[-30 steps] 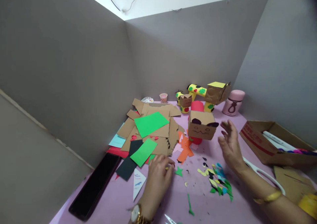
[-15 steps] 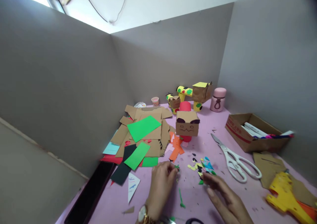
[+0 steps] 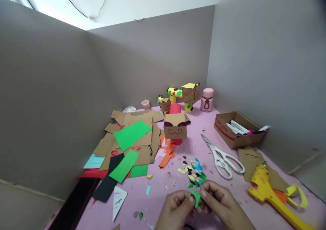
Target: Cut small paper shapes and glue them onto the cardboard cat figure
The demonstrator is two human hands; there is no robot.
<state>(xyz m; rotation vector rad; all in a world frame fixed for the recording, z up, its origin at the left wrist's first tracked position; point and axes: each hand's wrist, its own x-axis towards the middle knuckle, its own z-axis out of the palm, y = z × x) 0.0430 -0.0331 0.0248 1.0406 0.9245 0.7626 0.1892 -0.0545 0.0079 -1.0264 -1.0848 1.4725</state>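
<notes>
Between the fingertips of both hands is a small green paper piece (image 3: 196, 196), held low over the front of the pink tabletop (image 3: 150, 209). My left hand (image 3: 178, 208) pinches its left side, and my right hand (image 3: 216, 201) has closed on its right side; the right fingers partly hide it. Just beyond the hands lies a scatter of small paper cutouts (image 3: 189, 170) in yellow, black, blue and green. A dark loop, only partly visible, shows beneath the hands at the bottom edge.
A cardboard animal (image 3: 175, 130) stands behind the cutouts. Cardboard and coloured sheets (image 3: 132, 135) are piled at left. White-handled scissors (image 3: 222, 158), a box of markers (image 3: 235, 140) and a yellow glue gun (image 3: 266, 186) lie at right. A pink flask (image 3: 207, 101) stands near the back wall.
The view has swung right. My hands, apart before, have come together at the front, and the right hand has closed from open onto the green paper piece.
</notes>
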